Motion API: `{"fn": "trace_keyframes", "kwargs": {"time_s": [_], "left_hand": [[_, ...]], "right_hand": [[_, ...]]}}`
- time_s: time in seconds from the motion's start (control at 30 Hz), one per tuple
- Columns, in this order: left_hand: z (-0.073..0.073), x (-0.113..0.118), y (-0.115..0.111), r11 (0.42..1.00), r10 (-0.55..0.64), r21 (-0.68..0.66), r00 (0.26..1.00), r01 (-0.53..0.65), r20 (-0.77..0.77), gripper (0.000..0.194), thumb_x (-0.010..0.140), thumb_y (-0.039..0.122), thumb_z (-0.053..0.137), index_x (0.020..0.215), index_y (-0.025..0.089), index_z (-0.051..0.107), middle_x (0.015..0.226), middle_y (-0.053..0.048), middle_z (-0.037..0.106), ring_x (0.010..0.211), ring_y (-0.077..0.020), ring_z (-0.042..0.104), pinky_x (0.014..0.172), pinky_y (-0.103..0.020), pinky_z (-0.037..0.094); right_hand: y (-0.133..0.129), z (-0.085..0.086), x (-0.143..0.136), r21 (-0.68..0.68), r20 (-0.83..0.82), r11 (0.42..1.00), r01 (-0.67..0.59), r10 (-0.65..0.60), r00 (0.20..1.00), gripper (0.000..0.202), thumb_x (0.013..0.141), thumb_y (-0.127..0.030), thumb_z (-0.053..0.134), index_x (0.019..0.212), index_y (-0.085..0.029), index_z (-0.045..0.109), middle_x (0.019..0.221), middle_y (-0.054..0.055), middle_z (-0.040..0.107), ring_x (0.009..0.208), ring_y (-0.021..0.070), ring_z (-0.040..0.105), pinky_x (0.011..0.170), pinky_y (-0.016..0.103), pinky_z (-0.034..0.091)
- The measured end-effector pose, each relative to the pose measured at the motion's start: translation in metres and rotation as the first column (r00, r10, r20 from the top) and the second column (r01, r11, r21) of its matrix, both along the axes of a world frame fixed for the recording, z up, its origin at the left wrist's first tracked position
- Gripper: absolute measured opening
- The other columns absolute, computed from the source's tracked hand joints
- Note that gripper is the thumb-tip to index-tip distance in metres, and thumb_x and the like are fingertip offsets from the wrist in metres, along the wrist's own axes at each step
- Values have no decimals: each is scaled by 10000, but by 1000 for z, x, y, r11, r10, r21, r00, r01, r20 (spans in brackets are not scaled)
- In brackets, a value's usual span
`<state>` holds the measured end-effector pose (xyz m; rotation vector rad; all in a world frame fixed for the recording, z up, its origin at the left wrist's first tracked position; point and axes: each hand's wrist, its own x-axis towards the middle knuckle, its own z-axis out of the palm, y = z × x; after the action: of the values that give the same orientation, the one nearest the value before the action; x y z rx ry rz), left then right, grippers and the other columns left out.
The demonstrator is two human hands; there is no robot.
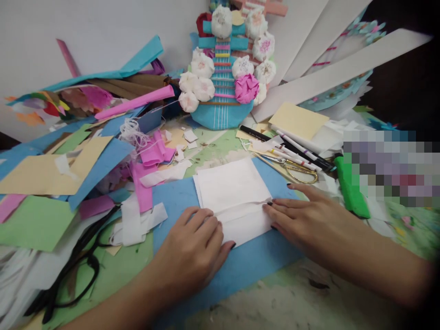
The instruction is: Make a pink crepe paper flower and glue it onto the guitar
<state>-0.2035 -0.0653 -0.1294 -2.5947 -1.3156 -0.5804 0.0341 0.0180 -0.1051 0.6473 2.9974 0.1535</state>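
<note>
White paper sheets point(233, 181) lie stacked on a blue sheet point(185, 192), with a raised crease running across the near part of the stack. My left hand point(199, 243) rests at the stack's near left side, fingers curled at the edge and thumb by the lower edge. At the right end of the crease, my right hand point(302, 215) has its fingertips drawn together on the paper, while its outer finger is stretched away. The undersides of both hands' fingers are hidden.
Glasses point(85, 270) and paper scraps point(132, 220) lie left. Gold-handled scissors point(302, 173), pens point(302, 153) and a green roll point(350, 188) lie right. Behind stands a blue paper guitar point(223, 114) with white paper flowers point(201, 87). White string point(134, 137) sits among pink scraps.
</note>
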Motion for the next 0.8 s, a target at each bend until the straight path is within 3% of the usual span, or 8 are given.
{"fn": "trace_keyframes", "kwargs": {"time_s": [0.17, 0.27, 0.37, 0.43, 0.5, 0.57, 0.67, 0.8], "left_hand": [[-5, -7, 2, 999, 34, 11, 991, -35, 131, 201, 808, 108, 569, 608, 122, 587, 620, -57, 583, 748, -206, 575, 676, -369, 482], [-5, -10, 5, 997, 66, 12, 958, -72, 280, 164, 791, 86, 590, 635, 136, 583, 641, -45, 596, 763, -192, 576, 703, -355, 480], [0, -10, 6, 997, 79, -50, 887, -63, 454, 84, 786, 65, 592, 775, 145, 616, 742, -50, 638, 784, -172, 591, 721, -323, 488], [5, -7, 5, 988, 102, -151, 830, -22, 549, 110, 802, 74, 579, 858, 156, 625, 816, -56, 656, 797, -154, 606, 718, -282, 500], [10, -3, 3, 969, 122, -244, 788, 37, 604, 162, 815, 115, 586, 963, 170, 623, 887, -60, 671, 822, -146, 621, 713, -250, 512], [13, 3, 0, 952, 102, -284, 758, 113, 644, 234, 812, 185, 618, 1046, 182, 608, 942, -65, 683, 857, -154, 632, 729, -245, 523], [11, 10, -5, 932, 47, -294, 737, 210, 675, 302, 795, 251, 651, 1086, 185, 602, 983, -76, 690, 914, -178, 635, 783, -271, 533], [4, 14, -8, 934, -24, -254, 754, 251, 657, 207, 816, 138, 605, 1013, 174, 653, 909, -66, 699, 885, -165, 636, 779, -268, 536]], "right_hand": [[6, -1, -2, -43, -201, 999, -19, 10, 979, 253, 806, -47, 532, 1006, -152, 647, 1014, 107, 699, 965, 242, 645, 958, 500, 426], [13, -2, -4, -220, -587, 976, 5, -137, 798, 356, 827, -33, 498, 1125, -186, 619, 1100, 65, 677, 987, 189, 647, 842, 332, 550], [13, 1, -9, -623, -675, 767, -153, -428, 601, 514, 849, -48, 487, 1306, -284, 475, 1299, 27, 552, 1078, 188, 606, 761, 269, 593], [7, 1, -14, -750, -634, 586, -306, -507, 584, 596, 871, -45, 440, 1378, -347, 355, 1439, 10, 385, 1194, 222, 517, 769, 289, 597], [-2, 0, -19, -777, -619, 498, -386, -489, 615, 642, 881, -42, 411, 1410, -379, 272, 1494, -2, 273, 1268, 243, 431, 792, 303, 591], [-13, -1, -24, -779, -610, 476, -408, -425, 669, 691, 880, -34, 392, 1434, -394, 188, 1523, -9, 187, 1314, 247, 359, 824, 307, 575], [-24, -2, -28, -754, -599, 521, -400, -296, 744, 750, 862, -9, 369, 1453, -381, 94, 1538, -14, 112, 1355, 234, 277, 957, 352, 494], [-32, 1, -30, -731, -543, 584, -353, -184, 819, 801, 835, 1, 384, 1469, -315, 10, 1538, 7, 117, 1381, 207, 205, 1105, 401, 303]]}}
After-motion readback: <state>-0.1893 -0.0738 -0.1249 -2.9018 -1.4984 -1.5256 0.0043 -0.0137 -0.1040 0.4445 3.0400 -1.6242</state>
